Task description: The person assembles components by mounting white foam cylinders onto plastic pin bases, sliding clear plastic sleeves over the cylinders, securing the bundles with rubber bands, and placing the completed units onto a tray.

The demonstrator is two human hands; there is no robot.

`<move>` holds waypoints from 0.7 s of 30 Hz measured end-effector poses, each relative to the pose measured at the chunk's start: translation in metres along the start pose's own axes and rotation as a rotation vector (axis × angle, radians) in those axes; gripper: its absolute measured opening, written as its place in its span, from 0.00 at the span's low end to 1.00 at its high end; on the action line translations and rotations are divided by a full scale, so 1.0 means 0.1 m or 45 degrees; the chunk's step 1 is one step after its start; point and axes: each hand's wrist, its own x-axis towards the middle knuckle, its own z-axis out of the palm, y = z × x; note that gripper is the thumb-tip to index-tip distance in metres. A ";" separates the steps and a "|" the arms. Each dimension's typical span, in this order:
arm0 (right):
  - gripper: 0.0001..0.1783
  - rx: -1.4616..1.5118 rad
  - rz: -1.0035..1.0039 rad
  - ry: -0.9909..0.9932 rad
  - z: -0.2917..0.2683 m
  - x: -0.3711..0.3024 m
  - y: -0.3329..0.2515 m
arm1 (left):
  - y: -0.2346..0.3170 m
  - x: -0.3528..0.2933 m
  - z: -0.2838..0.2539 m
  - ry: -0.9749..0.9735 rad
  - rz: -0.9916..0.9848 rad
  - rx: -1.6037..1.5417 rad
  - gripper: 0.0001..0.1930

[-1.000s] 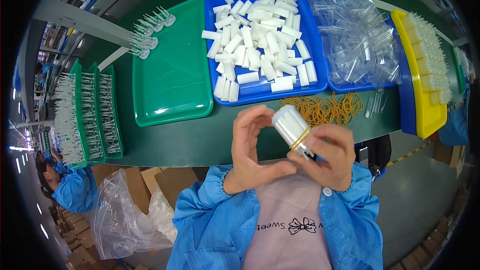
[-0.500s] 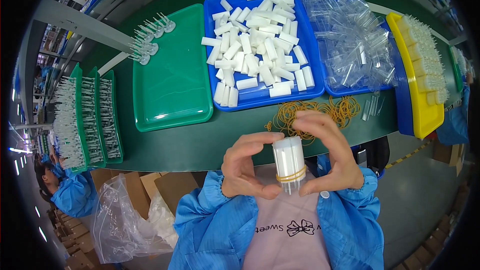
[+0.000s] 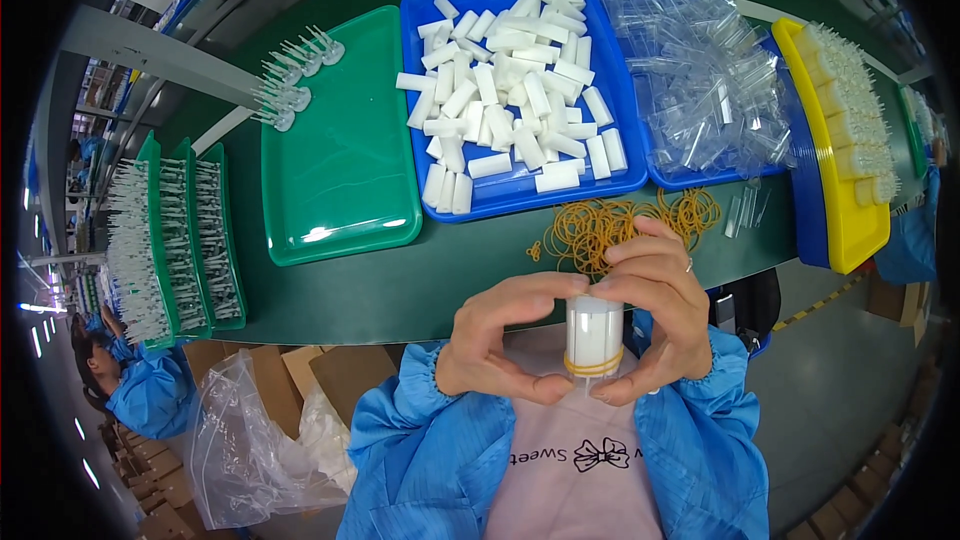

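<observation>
Close to my chest, a white foam cylinder with clear plastic strips around it stands nearly upright between my hands. Yellow rubber bands circle its lower part. My left hand is closed on it from the left, index fingertip at the top and thumb at the bottom. From the other side my right hand grips it the same way, its other fingers raised. Beyond them, a pile of loose rubber bands lies on the green table.
A blue tray holds many white foam cylinders; another blue tray holds clear plastic strips. A green tray bears several spiky bundles. Stacked green trays stand left, a yellow tray right. Plastic bags and cardboard boxes sit below. Other people work at left.
My fingertips have come in onto the top of the cylinder, and my right hand has closed in from the right. The cylinder has shifted slightly right and down.
</observation>
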 end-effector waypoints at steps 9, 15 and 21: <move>0.41 -0.178 0.046 -0.065 -0.06 0.04 -0.07 | -0.03 0.05 -0.07 -0.104 -0.144 -0.220 0.52; 0.49 0.345 0.385 -0.050 -0.02 -0.02 -0.01 | -0.10 -0.03 0.06 0.250 -0.419 -1.000 0.55; 0.45 -0.034 0.213 -0.099 -0.06 0.01 0.01 | -0.16 -0.10 0.11 0.288 -0.652 -1.076 0.55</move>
